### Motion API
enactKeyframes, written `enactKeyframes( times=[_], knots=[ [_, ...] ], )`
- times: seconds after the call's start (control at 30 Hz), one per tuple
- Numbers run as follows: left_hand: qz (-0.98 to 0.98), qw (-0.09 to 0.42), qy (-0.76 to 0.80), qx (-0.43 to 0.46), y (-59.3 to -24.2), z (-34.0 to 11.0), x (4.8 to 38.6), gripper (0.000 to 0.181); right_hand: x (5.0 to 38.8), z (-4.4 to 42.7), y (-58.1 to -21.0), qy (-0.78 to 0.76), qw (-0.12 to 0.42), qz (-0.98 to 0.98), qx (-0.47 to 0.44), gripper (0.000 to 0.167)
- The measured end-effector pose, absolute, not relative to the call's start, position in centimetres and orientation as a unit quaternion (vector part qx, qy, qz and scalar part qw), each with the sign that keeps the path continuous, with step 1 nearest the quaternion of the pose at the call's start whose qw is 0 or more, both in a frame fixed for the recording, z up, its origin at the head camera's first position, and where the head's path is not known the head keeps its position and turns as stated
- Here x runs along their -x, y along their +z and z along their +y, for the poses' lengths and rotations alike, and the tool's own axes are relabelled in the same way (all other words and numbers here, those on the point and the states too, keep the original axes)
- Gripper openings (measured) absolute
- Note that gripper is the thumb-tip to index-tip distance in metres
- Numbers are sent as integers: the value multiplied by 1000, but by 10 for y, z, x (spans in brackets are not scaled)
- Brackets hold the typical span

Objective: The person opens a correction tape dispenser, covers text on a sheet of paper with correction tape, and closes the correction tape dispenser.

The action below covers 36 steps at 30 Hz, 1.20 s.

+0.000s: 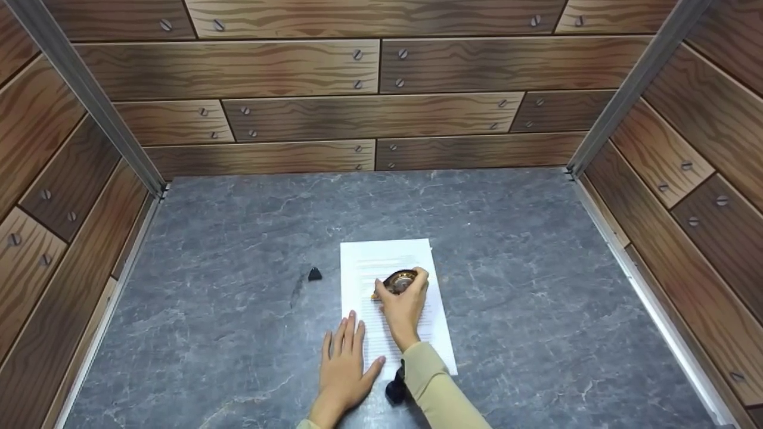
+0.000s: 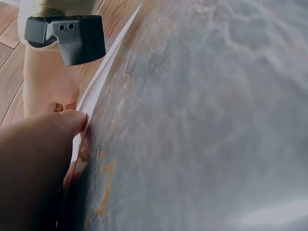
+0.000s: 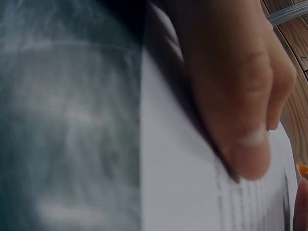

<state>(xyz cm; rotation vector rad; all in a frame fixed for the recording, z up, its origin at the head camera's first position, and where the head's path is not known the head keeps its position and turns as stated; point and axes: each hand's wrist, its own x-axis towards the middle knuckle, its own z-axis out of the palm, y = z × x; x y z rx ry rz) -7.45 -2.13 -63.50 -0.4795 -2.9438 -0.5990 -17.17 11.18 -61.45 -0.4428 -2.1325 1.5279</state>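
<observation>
A printed sheet of white paper lies on the table. Over its text, my right hand pinches a dark brown correction tape between thumb and fingers. The tape's round reel window faces up, and its orange tip points left, close to the page. At the right edge of the right wrist view, only the orange tip shows beside a fingertip. My left hand rests flat with fingers spread, over the sheet's lower left edge. A small black cap sits on the table left of the sheet.
The grey marbled table is enclosed by wood-plank-patterned walls at the back and both sides. Metal posts stand in the corners. A black wrist camera hangs under the right cuff, above the sheet's bottom edge.
</observation>
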Motion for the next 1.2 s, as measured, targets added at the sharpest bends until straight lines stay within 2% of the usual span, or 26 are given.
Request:
enactKeyframes(
  times=[0.3, 0.6, 1.2],
  knots=[
    [-970, 40, -184, 156, -637, -22, 76, 78, 174, 105, -619, 547, 256, -780, 161, 72],
    [-962, 94, -195, 166, -637, -21, 74, 75, 173, 102, -620, 505, 257, -810, 151, 75],
    [-969, 45, -186, 156, -637, -21, 74, 78, 171, 102, -619, 459, 267, -838, 128, 73]
  ],
)
